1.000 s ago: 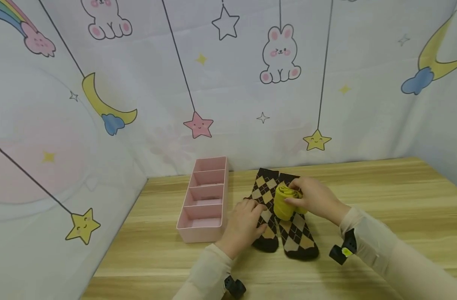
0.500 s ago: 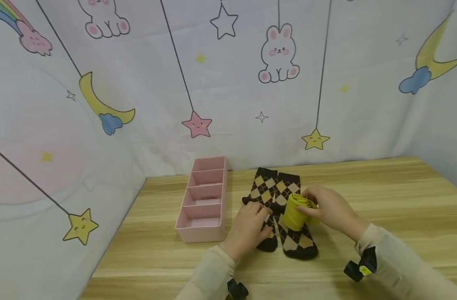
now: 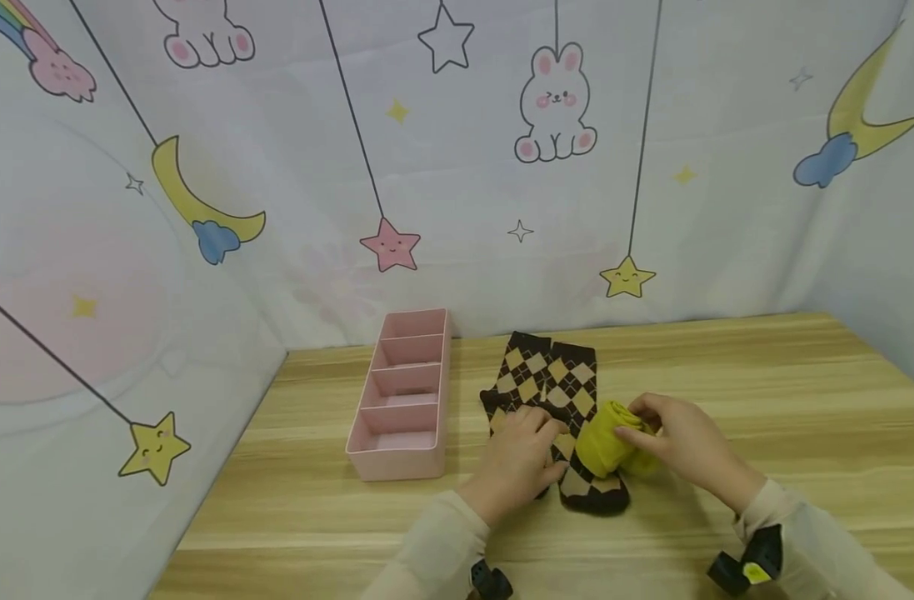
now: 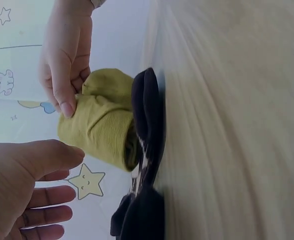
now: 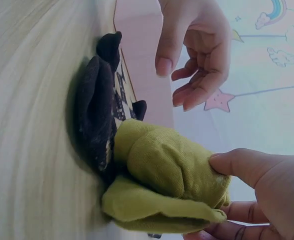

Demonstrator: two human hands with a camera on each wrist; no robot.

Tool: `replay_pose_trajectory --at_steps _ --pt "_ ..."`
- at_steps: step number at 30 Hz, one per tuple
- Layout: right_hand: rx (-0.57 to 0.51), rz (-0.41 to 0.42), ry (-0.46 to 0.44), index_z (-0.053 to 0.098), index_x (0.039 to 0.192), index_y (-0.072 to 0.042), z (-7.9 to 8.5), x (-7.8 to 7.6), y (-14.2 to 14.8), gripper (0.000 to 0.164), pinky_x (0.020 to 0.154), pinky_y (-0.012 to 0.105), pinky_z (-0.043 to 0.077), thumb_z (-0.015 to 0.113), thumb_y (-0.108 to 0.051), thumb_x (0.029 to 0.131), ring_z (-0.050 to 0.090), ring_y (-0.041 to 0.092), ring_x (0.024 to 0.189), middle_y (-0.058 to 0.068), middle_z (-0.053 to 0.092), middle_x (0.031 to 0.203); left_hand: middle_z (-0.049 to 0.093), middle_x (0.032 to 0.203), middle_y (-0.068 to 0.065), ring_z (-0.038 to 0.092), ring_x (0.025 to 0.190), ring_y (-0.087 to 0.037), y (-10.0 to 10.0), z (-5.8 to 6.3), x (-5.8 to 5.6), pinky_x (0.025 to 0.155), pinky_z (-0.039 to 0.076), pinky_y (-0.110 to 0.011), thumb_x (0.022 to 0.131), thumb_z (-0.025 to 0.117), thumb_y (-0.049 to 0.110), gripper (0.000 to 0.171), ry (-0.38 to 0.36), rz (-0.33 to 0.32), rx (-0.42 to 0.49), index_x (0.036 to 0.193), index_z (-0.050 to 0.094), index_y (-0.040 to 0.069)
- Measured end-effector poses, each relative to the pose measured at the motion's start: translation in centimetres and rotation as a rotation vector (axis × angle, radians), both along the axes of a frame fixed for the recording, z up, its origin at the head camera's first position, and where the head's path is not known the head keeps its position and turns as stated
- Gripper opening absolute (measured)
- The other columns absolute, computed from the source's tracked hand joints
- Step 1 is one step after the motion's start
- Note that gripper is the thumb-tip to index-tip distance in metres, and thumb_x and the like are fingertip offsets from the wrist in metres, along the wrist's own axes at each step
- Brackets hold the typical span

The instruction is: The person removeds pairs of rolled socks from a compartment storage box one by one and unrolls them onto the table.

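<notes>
My right hand (image 3: 689,446) pinches a rolled pair of yellow socks (image 3: 602,442) between thumb and fingers. The roll leans over the lower part of a pair of argyle socks (image 3: 572,379), dark with tan and cream diamonds, lying flat on the table. In the right wrist view, a loose yellow flap (image 5: 152,202) hangs beside the roll. My left hand (image 3: 520,458) is over the left argyle sock and hides part of it. In the left wrist view, that hand's thumb (image 4: 52,155) is near the yellow roll, with nothing held in its loosely bent fingers.
A pink divided box (image 3: 402,465) stands left of the socks, its visible compartments holding nothing. The wooden table (image 3: 764,400) extends to the right. A printed curtain (image 3: 457,167) with bunnies, stars and moons hangs behind it.
My right hand has moved the yellow roll right and toward me, uncovering more of the argyle socks' upper part. The roll now tilts more. My left hand has shifted slightly right.
</notes>
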State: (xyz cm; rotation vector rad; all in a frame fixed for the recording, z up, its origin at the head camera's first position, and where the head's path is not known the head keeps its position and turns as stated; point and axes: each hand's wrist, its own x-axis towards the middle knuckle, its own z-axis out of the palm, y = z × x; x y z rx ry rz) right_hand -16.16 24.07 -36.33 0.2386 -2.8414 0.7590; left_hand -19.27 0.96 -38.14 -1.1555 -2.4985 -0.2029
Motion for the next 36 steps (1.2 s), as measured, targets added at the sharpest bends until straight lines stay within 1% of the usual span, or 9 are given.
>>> replay_pose_trajectory --at_steps 3,6,10,12,15,21,31,34,36 --pt "-0.010 -0.011 0.003 0.067 0.099 0.000 -0.3 0.0 0.4 0.033 0.069 0.035 0.053 0.072 -0.029 0.084 0.060 0.015 0.077 0.006 0.069 0.088 0.062 0.105 0.006 0.057 0.104 -0.011 0.8 0.0 0.2 0.099 0.044 -0.028 0.085 0.071 0.038 0.035 -0.019 -0.007 -0.013 0.113 0.063 0.018" --pt "-0.009 -0.022 0.011 0.067 0.099 0.000 -0.6 -0.1 0.6 0.032 0.068 0.033 0.050 0.072 -0.028 0.084 0.059 0.015 0.077 0.006 0.068 0.087 0.062 0.104 0.006 0.056 0.103 -0.011 1.6 0.0 0.4 0.096 0.045 -0.026 0.085 0.070 0.039 0.035 -0.019 -0.014 -0.022 0.113 0.063 0.018" --pt "-0.009 -0.029 0.017 0.067 0.101 0.001 -0.8 -0.1 1.1 0.032 0.066 0.031 0.049 0.073 -0.026 0.084 0.059 0.016 0.078 0.006 0.068 0.088 0.062 0.100 0.007 0.057 0.097 -0.009 2.9 -0.3 0.5 0.085 0.046 -0.022 0.084 0.071 0.042 0.035 0.037 -0.025 -0.018 0.109 0.065 0.019" --pt "-0.014 -0.030 0.012 0.066 0.103 0.002 -0.9 -0.1 1.2 0.034 0.066 0.031 0.049 0.072 -0.026 0.085 0.059 0.015 0.078 0.006 0.068 0.087 0.063 0.098 0.008 0.058 0.095 -0.008 3.4 -0.6 0.5 0.083 0.046 -0.020 0.083 0.072 0.044 0.034 0.063 -0.026 -0.014 0.107 0.065 0.020" --pt "-0.019 -0.033 0.006 0.064 0.107 0.002 -1.1 -0.2 1.6 0.037 0.064 0.029 0.049 0.072 -0.027 0.086 0.060 0.015 0.077 0.005 0.069 0.087 0.064 0.097 0.010 0.058 0.093 -0.006 4.1 -1.0 0.4 0.083 0.046 -0.019 0.083 0.072 0.044 0.033 0.075 -0.021 0.000 0.105 0.066 0.020" --pt "-0.028 -0.032 0.001 0.062 0.110 0.000 -1.7 -0.3 2.4 0.036 0.063 0.026 0.049 0.070 -0.027 0.087 0.061 0.013 0.076 0.006 0.071 0.086 0.065 0.100 0.010 0.058 0.094 -0.006 5.0 -1.7 0.1 0.086 0.045 -0.019 0.083 0.072 0.045 0.034 0.038 -0.007 0.033 0.106 0.065 0.021" --pt "-0.040 0.006 0.021 0.062 0.109 0.001 -2.9 -0.9 3.6 0.035 0.064 0.025 0.049 0.069 -0.026 0.088 0.060 0.012 0.075 0.004 0.069 0.086 0.067 0.109 0.009 0.059 0.101 -0.007 5.5 -2.4 -0.5 0.091 0.045 -0.020 0.085 0.070 0.039 0.033 -0.029 0.000 0.045 0.112 0.066 0.021" --pt "-0.062 0.030 0.050 0.060 0.114 0.002 -3.4 -1.0 3.9 0.037 0.066 0.025 0.050 0.069 -0.023 0.088 0.061 0.015 0.078 0.008 0.069 0.093 0.066 0.110 0.009 0.059 0.102 -0.008 5.6 -2.6 -0.5 0.092 0.045 -0.021 0.086 0.069 0.037 0.032 -0.039 -0.015 0.060 0.113 0.066 0.021" --pt "-0.070 0.055 0.093 0.058 0.118 0.000 -3.7 -0.9 4.1 0.038 0.066 0.025 0.050 0.069 -0.020 0.088 0.062 0.018 0.082 0.010 0.068 0.100 0.066 0.110 0.009 0.058 0.102 -0.008 5.6 -2.7 -0.4 0.093 0.044 -0.022 0.087 0.069 0.037 0.030 -0.029 -0.021 0.072 0.112 0.066 0.021"
